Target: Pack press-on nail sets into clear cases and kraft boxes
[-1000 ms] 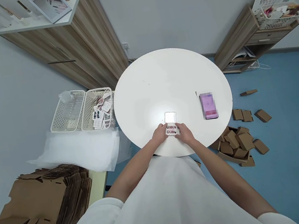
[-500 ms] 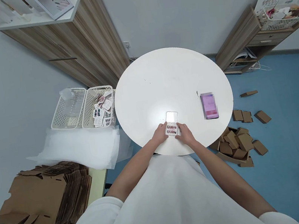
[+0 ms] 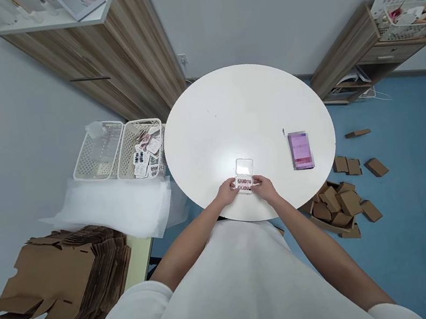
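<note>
Stretching the left hand in from the near left, bending it inward against the left side of the transparent case. Angling the right hand in from the near right, curling it around the opposite side. Working close to the near edge of the white table, well apart from the basket of cards beyond the left edge. Facing a wide stretch of surface toward the far edge; having the purple pack farther right. Gripping the case between both hands, holding two rows of small reddish pieces between the grips, with the raised lid lying on the far side.
</note>
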{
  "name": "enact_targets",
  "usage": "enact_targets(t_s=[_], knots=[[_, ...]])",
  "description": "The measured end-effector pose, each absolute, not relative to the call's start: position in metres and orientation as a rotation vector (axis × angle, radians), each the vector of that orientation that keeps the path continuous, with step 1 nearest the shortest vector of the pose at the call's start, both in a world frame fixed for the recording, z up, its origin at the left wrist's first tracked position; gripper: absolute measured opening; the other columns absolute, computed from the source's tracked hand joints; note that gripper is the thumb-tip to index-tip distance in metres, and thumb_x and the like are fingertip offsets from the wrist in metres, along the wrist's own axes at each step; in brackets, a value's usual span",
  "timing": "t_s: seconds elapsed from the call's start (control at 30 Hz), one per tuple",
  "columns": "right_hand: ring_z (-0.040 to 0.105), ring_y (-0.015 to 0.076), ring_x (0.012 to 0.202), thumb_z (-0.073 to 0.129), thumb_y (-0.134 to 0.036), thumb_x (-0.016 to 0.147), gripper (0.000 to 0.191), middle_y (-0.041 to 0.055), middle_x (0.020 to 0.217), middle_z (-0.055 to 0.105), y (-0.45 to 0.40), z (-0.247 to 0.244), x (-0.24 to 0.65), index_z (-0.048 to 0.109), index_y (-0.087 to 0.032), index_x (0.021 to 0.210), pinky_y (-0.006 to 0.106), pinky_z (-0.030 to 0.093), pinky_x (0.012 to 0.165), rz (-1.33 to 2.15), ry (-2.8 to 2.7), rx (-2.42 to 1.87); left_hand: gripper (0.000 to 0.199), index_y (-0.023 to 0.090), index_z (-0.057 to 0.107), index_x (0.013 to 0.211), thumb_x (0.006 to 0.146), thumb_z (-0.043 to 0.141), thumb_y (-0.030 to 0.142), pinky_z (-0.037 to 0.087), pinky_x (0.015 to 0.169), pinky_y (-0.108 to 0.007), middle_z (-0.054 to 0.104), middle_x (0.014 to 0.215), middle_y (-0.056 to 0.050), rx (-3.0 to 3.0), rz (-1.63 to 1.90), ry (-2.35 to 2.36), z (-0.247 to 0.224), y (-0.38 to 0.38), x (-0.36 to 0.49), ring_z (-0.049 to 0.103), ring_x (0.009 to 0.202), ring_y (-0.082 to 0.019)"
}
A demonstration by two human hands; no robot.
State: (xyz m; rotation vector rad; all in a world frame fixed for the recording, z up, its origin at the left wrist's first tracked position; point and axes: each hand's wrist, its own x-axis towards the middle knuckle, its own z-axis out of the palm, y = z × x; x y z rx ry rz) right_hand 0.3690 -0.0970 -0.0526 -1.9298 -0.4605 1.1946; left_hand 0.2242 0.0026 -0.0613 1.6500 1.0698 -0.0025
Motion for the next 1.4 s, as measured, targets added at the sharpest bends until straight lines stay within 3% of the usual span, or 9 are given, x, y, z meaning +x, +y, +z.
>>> enact_targets(t_s=[0.17,0.27,0.5,1.03,1.4], knots=[[0.057,0.0131,0.075,0.061,-0.022,0.06,0.041,0.0041,0.096,0.059,-0.097,-0.043,0.363,0.055,-0.019,0.101,0.029,0.048,0.072,1.167,-0.393,-1.877,0.041,0.019,0.048,0.115,0.075,0.055,0.023,0.043,0.072,-0.025,0.056,0.098,-0.006,1.466,0.094,1.03,-0.056,0.006,0.214,0.052,0.073,-0.01],[0.057,0.0126,0.072,0.063,-0.029,0.061,0.038,0.0038,0.093,0.059,-0.096,-0.035,0.358,0.056,-0.019,0.097,0.029,0.048,0.071,1.162,-0.34,-1.806,0.04,0.018,0.046,0.116,0.077,0.054,0.024,0.044,0.067,-0.026,0.06,0.09,-0.005,1.347,0.1,0.958,-0.047,0.011,0.207,0.054,0.07,-0.01],[0.059,0.0134,0.065,0.055,-0.051,0.069,0.037,0.0031,0.079,0.062,-0.085,-0.017,0.359,0.058,-0.02,0.089,0.029,0.049,0.063,1.271,-0.207,-1.608,0.044,0.017,0.049,0.111,0.071,0.063,0.029,0.044,0.067,-0.027,0.062,0.083,-0.005,1.078,0.166,0.819,-0.02,0.024,0.197,0.056,0.076,-0.012],[0.06,0.0186,0.093,0.047,-0.038,0.076,0.036,0.0053,0.115,0.055,-0.058,0.026,0.368,0.047,-0.027,0.11,0.035,0.051,0.072,1.395,-0.29,-1.414,0.05,0.019,0.049,0.114,0.068,0.067,0.031,0.045,0.069,-0.027,0.062,0.08,-0.004,0.91,0.114,0.768,0.002,0.043,0.201,0.057,0.076,-0.011],[0.06,0.0217,0.09,0.028,-0.062,0.078,0.051,0.0079,0.109,0.057,-0.061,0.02,0.366,0.052,-0.022,0.099,0.037,0.049,0.069,1.32,-0.233,-1.388,0.047,0.018,0.049,0.114,0.072,0.064,0.029,0.047,0.074,-0.031,0.063,0.088,-0.007,0.84,0.107,0.742,0.005,0.042,0.206,0.059,0.075,-0.011]])
